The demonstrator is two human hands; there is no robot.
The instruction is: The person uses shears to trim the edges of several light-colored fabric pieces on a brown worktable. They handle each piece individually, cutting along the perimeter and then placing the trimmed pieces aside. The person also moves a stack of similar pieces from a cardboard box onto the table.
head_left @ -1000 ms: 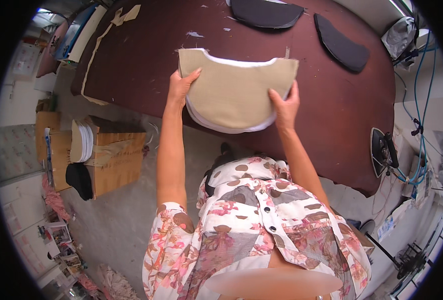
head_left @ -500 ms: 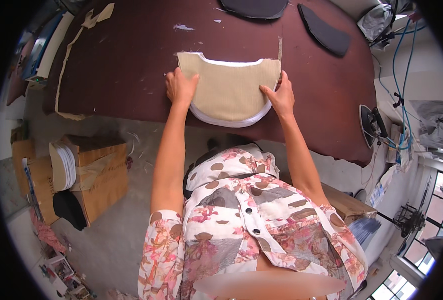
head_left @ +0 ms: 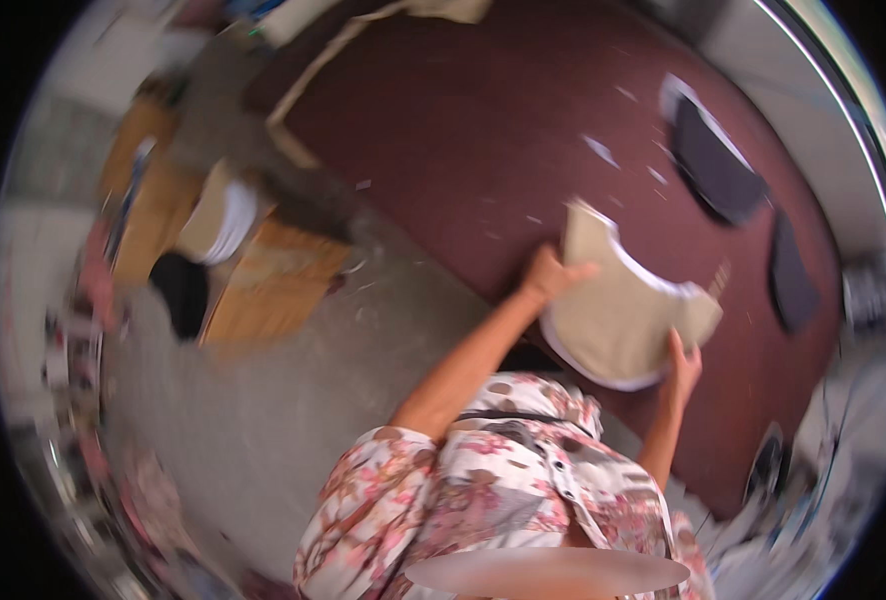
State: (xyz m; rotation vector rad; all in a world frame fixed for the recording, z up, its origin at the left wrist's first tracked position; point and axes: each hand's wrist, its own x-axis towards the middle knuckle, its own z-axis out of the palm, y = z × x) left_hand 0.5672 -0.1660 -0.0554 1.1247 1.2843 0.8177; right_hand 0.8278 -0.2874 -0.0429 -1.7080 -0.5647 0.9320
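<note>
A beige, half-moon fabric panel point(head_left: 618, 305) with a notched top and white curved edging is held between my two hands at the near edge of a dark red-brown table point(head_left: 443, 150). My left hand point(head_left: 553, 277) grips its left side, thumb over the beige face and fingers beneath. On its right side, my right hand point(head_left: 681, 365) pinches the panel with the thumb on top; the other fingers are partly hidden. Motion blurs the view, and whether the panel rests on the table or hangs just above it I cannot tell.
Dark grey curved pads point(head_left: 718, 165) lie on the table's far right side, and an iron point(head_left: 766, 465) stands at its right end. On the left floor, a cardboard box point(head_left: 273, 290) carries stacked beige-and-white panels point(head_left: 225, 215) and a black pad point(head_left: 180, 293). Scraps dot the tabletop.
My view has swung round to the left, so the table now slants and the boxes sit nearer the middle. Both hands keep hold of the beige panel, which is now tilted in view.
</note>
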